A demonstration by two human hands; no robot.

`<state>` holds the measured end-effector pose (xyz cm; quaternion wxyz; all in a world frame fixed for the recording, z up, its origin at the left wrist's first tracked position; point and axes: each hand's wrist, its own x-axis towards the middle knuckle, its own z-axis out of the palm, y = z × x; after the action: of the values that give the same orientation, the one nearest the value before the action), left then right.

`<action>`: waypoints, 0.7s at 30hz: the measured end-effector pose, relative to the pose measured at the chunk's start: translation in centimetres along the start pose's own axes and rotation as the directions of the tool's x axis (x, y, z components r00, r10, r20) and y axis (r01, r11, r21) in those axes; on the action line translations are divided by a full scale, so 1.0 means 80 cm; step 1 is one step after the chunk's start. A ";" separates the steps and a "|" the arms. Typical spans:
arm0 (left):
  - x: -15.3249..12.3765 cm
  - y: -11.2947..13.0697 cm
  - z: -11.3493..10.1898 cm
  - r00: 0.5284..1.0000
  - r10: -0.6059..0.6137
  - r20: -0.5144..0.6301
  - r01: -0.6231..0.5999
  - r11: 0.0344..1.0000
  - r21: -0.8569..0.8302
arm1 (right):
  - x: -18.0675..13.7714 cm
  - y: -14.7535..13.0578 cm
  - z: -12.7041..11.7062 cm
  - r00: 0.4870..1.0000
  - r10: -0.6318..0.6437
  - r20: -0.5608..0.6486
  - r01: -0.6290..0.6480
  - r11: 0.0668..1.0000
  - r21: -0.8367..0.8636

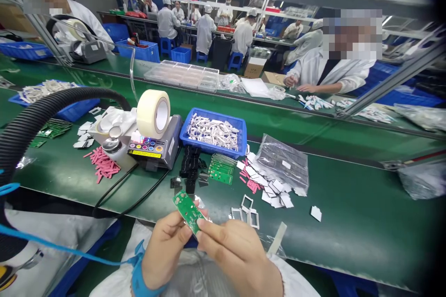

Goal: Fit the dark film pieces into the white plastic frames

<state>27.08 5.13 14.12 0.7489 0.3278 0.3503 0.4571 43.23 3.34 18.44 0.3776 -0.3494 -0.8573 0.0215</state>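
Observation:
A small green circuit board (pixel 188 211) is held between both my hands just above the near edge of the green bench. My left hand (pixel 163 248) pinches its lower left side, with a blue strap on the wrist. My right hand (pixel 237 253) closes its fingertips on the board's lower right end. Right behind the board lie small white frames (pixel 246 211), black parts (pixel 190 169) and a stack of green boards (pixel 221 169).
A blue bin of white parts (pixel 213 132), a tape dispenser with a big roll (pixel 153 113), pink strips (pixel 102 163), white and pink pads (pixel 268 185) and a plastic bag (pixel 284 160) fill the bench. A black hose (pixel 42 111) arcs on the left. Other workers sit beyond the belt.

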 end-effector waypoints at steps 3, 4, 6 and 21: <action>-0.001 0.002 -0.004 1.000 0.012 -0.002 -0.012 1.000 0.010 | 0.001 0.002 0.007 0.997 0.041 -0.061 -0.035 0.994 0.101; -0.002 0.002 -0.006 1.000 0.020 -0.007 -0.020 1.000 0.009 | 0.001 0.002 0.009 0.994 0.073 -0.081 -0.063 0.990 0.123; -0.002 0.002 -0.009 0.999 0.032 -0.024 -0.032 0.999 0.003 | -0.002 0.001 0.013 0.985 0.140 -0.097 -0.125 0.981 0.150; 0.026 -0.002 0.023 0.993 -0.087 -0.074 0.079 0.991 -0.106 | 0.013 0.012 0.015 0.921 0.382 -0.077 -0.362 0.912 0.194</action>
<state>29.34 6.67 14.49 0.7688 0.2555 0.3689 0.4556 42.49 4.96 17.93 0.4439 -0.4723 -0.7468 0.1491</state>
